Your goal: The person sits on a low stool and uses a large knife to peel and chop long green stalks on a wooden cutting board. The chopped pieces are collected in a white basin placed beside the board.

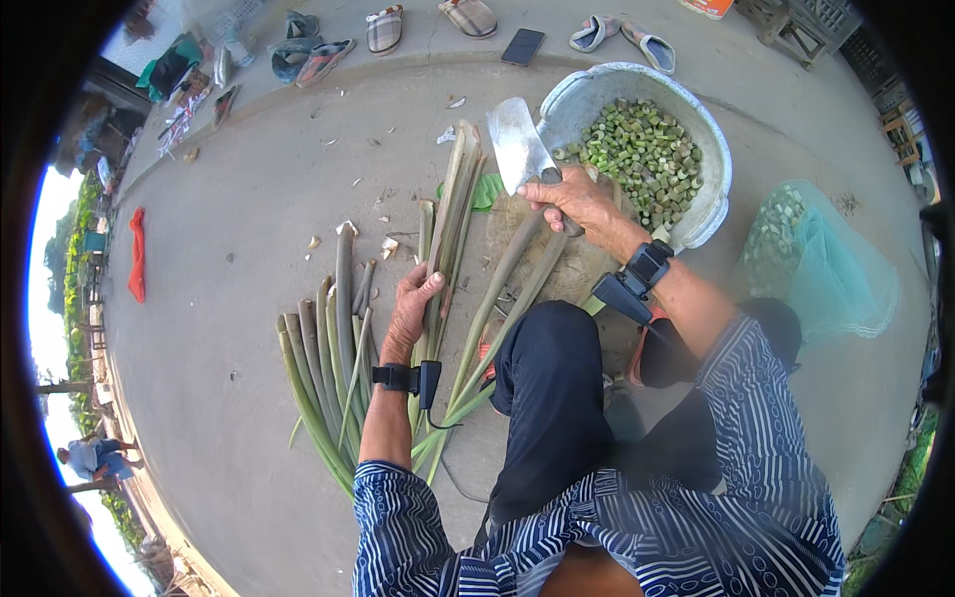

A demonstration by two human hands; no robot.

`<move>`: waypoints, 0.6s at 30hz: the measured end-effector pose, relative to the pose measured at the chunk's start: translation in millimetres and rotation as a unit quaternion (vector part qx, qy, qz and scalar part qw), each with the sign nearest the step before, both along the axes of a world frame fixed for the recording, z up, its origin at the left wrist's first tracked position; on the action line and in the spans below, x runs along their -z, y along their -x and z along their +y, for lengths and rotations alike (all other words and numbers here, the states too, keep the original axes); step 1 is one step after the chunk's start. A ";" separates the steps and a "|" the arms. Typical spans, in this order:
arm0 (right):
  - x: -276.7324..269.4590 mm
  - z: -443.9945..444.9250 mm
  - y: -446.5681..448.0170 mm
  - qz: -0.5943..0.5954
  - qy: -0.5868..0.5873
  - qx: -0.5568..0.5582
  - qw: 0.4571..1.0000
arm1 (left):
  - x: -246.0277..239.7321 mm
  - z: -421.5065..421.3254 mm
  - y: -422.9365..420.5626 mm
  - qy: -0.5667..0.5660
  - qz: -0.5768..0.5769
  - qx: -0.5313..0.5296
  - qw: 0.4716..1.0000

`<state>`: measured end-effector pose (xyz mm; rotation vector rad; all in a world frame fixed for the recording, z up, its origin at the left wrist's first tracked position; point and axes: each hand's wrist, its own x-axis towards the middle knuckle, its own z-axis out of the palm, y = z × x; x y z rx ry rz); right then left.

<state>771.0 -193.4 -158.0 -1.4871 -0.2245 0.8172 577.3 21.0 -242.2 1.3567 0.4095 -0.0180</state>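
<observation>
My right hand (586, 205) grips the handle of a cleaver (517, 142), its broad blade raised over the edge of a round wooden chopping block (578, 272). In my left hand (414, 302) is a bunch of long green-brown plant stalks (453, 194), held near the middle. Two or more loose stalks (501, 280) slant across the block. More thick stalks (328, 358) lie fanned on the ground left of my left forearm. Beyond the block, a large metal basin (712, 142) holds many short cut stalk pieces (642, 149).
A green mesh bag (835, 261) with cut pieces lies at the right. Slippers (384, 31) and a phone (523, 47) rest along the raised concrete ledge ahead. A red cloth or bag (136, 254) lies far left. Another person (97, 457) is in the distance at left.
</observation>
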 end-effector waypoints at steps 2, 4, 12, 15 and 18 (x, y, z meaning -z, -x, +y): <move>5.7 2.6 5.2 0.004 -0.010 0.012 1.000 | 2.3 -16.4 -7.9 -0.018 0.007 0.009 1.000; 10.2 5.9 8.4 0.015 0.037 0.019 0.999 | 5.0 -30.2 -12.5 -0.041 0.014 0.013 0.999; 11.8 8.5 1.3 -0.041 0.020 0.088 0.995 | 5.7 -34.4 -25.6 0.061 0.015 0.135 0.989; 14.7 10.4 -0.1 -0.002 -0.045 0.075 0.996 | 8.5 -33.0 -30.3 0.144 0.007 0.167 0.975; 18.5 14.6 -1.0 0.022 -0.057 0.096 0.994 | 10.8 -32.7 -35.0 0.151 0.009 0.172 0.973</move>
